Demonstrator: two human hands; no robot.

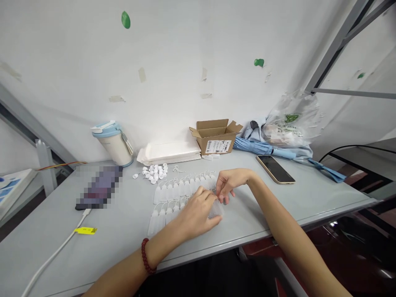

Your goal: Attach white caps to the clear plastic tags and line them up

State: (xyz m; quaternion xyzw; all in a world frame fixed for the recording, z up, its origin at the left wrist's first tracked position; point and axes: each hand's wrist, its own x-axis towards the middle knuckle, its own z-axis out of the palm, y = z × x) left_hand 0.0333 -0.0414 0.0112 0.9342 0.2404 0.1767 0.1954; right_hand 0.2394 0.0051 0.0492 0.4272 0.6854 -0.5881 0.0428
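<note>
Two rows of translucent white tag-shaped pieces [168, 192] with thin white cord loops lie on the grey table. My left hand [198, 212] reaches over the right part of the front row, with a clear piece [216, 210] between its thumb and bent fingers. My right hand [230, 183] is bent down at the wrist, thumb and fingertips pinched together beside my left fingertips. What the right hand pinches is too small to make out. Behind the rows is a heap of small white caps or clips [156, 172], with a loose cord [177, 169] beside it.
Along the wall stand a tilted cup [113, 144], a stack of white envelopes [170, 153] and an open cardboard box [216, 138]. A blue folded umbrella [256, 146], a plastic bag [291, 123] and a phone [275, 169] are at right. A cabled, blurred device [100, 187] lies at left.
</note>
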